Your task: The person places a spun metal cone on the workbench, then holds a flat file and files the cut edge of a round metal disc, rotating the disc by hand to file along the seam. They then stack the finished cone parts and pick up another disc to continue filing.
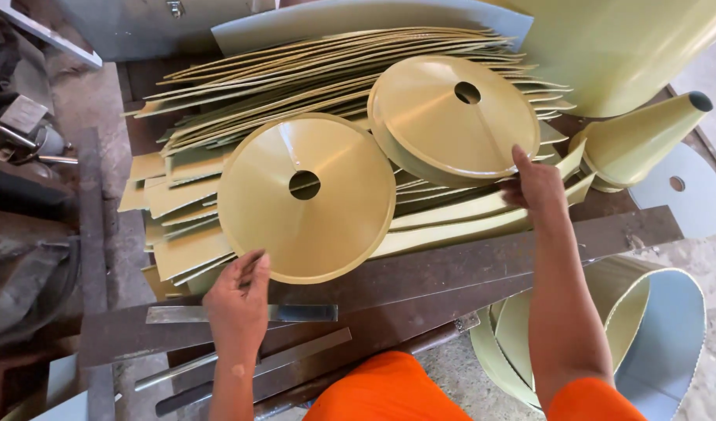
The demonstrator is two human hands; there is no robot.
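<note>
Two pale-yellow sheet-metal cones with centre holes atop flat blank stack (217, 101): our left hand (237, 300) pinches near cone (306, 197) rim, right hand (536, 185) grips far cone (453, 117); many blanks unformed.

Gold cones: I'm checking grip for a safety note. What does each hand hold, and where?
Left hand pinches the near cone's bottom rim; right hand grips the far cone's right rim.

Both my arms stretched forward, left hand (238, 300) fingers curled in a pinch, right hand (536, 185) thumb up, fingers gripping.
</note>
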